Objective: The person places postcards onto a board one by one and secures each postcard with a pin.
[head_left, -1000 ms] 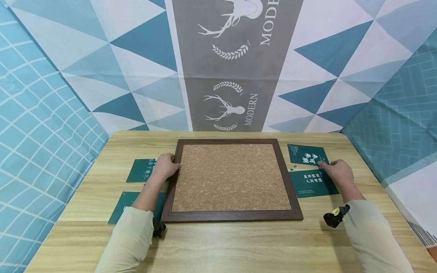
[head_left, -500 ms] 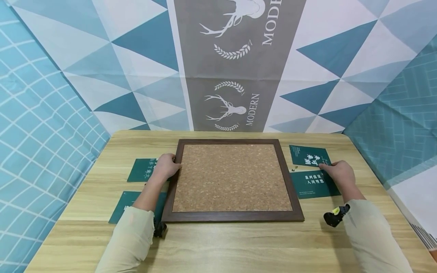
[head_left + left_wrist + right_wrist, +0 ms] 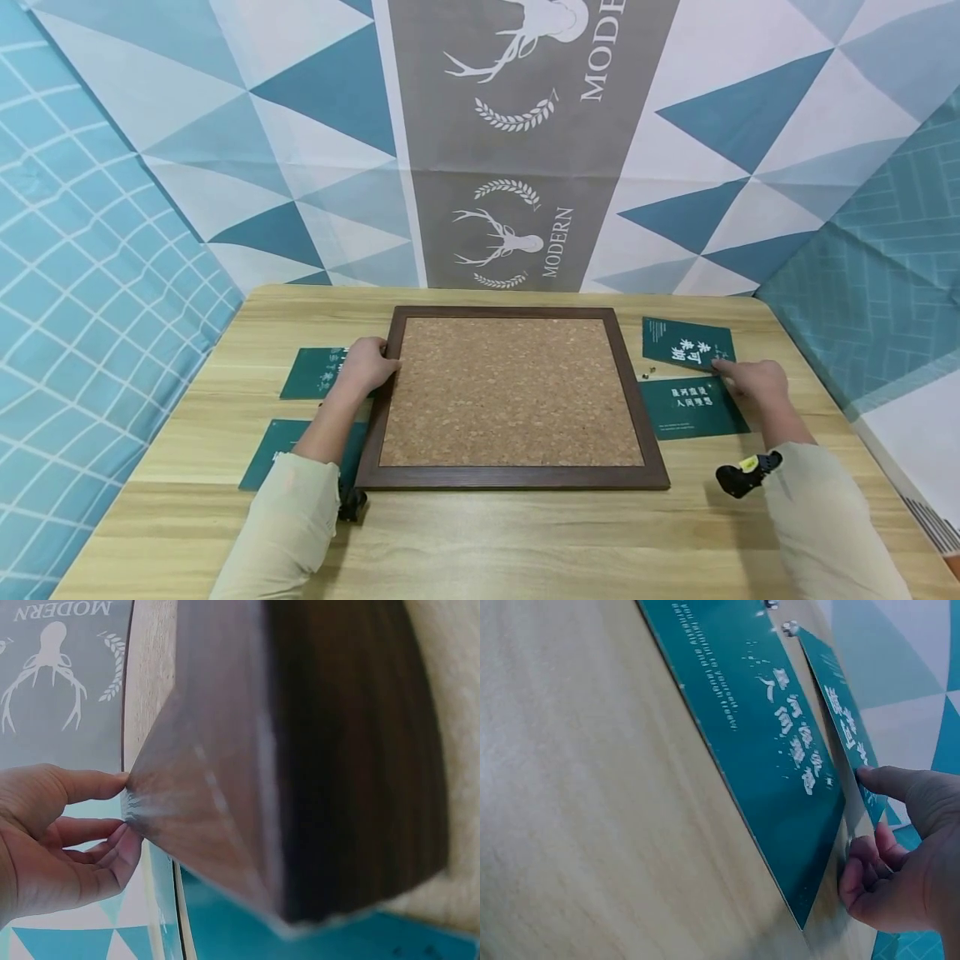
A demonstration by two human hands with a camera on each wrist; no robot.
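Observation:
My left hand (image 3: 363,368) grips the left side of a brown-framed cork board (image 3: 510,392), thumb on top of the frame. In the left wrist view, its fingertips and thumb close on the frame's edge. On the right, my right hand (image 3: 759,385) pinches the near right corner of a dark green card (image 3: 675,333) with white lettering. The right wrist view shows the thumb (image 3: 889,780) over that card, with the other fingers curled below. Just in front lies a second green card (image 3: 690,421), flat on the table.
Left of the board lie two more green cards, one farther back (image 3: 303,372) and one nearer (image 3: 273,450), partly covered by my left arm. Tiny metallic pieces (image 3: 790,628) sit between the right cards and the board. Patterned cloth (image 3: 495,150) hangs behind the wooden table (image 3: 525,542).
My right hand has shifted to the right, and the back right card has slid with it, away from the board. My left hand stays on the frame.

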